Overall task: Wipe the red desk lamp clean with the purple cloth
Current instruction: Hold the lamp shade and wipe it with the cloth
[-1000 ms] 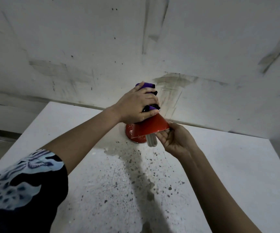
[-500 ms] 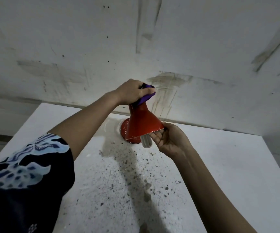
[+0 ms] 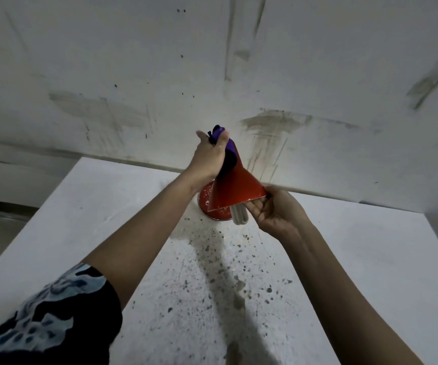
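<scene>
A scuffed, stained white wall (image 3: 133, 61) rises behind a white bench (image 3: 81, 219) whose near surface is speckled with dark spots. Toward the back of the bench, close to the wall, we see the red desk lamp (image 3: 228, 192). Its round base (image 3: 208, 204) sits on the bench. Its cone-shaped shade (image 3: 240, 181) tilts toward us, wide mouth down, with 1 white bulb (image 3: 240, 217) poking out below the rim.

Our left hand (image 3: 208, 156) is curled round the bunched purple cloth (image 3: 229, 151) and holds it against the narrow upper end of the shade. Part of the cloth sticks out above the fist. The hand hides how the cloth meets the lamp's neck; it appears to wrap that part, but we cannot be sure.

Our right hand (image 3: 276, 212) grips the lower right edge of the shade's rim, fingers bent under it just beside the bulb. A dark sleeve (image 3: 49, 312) with a pale blue pattern covers the left upper arm.
</scene>
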